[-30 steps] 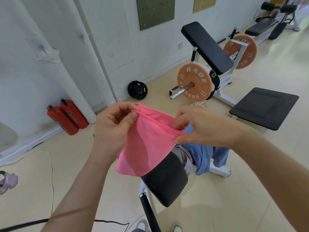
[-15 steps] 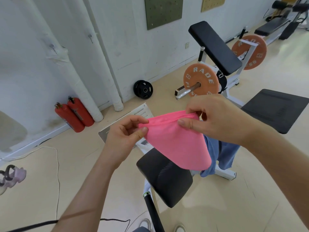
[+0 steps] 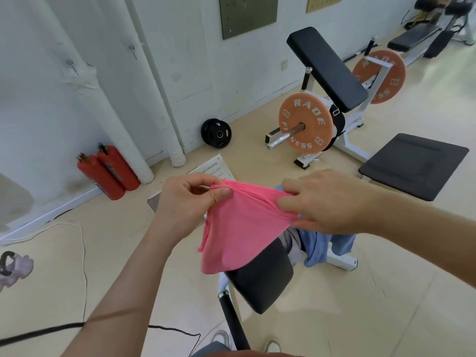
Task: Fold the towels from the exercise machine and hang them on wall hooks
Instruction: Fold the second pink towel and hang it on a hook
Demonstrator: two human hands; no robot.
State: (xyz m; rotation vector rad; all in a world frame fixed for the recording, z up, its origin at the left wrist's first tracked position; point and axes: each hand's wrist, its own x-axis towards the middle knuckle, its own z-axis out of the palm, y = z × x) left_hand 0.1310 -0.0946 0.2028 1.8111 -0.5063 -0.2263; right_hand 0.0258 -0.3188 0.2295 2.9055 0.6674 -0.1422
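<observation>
A folded pink towel (image 3: 237,230) hangs in the air over the exercise machine's black pad (image 3: 260,279). My left hand (image 3: 188,204) pinches its upper left corner between thumb and fingers. My right hand (image 3: 327,202) pinches the upper right corner. A blue towel (image 3: 316,246) and a grey one (image 3: 289,243) are draped over the machine just behind the pink towel, partly hidden by my right hand. Two wall hooks (image 3: 70,65) (image 3: 132,49) show on the white wall at upper left.
Two red fire extinguishers (image 3: 108,173) stand at the wall base. A black weight plate (image 3: 216,132) leans on the wall. A bench machine with orange plates (image 3: 305,123) and a black seat pad (image 3: 412,164) stands to the right. Cables (image 3: 82,266) trail over the floor at left.
Both hands have kept their pinch on the pink towel and shifted it; its top edge is now stretched wider between them, and the towel hangs lower over the black pad.
</observation>
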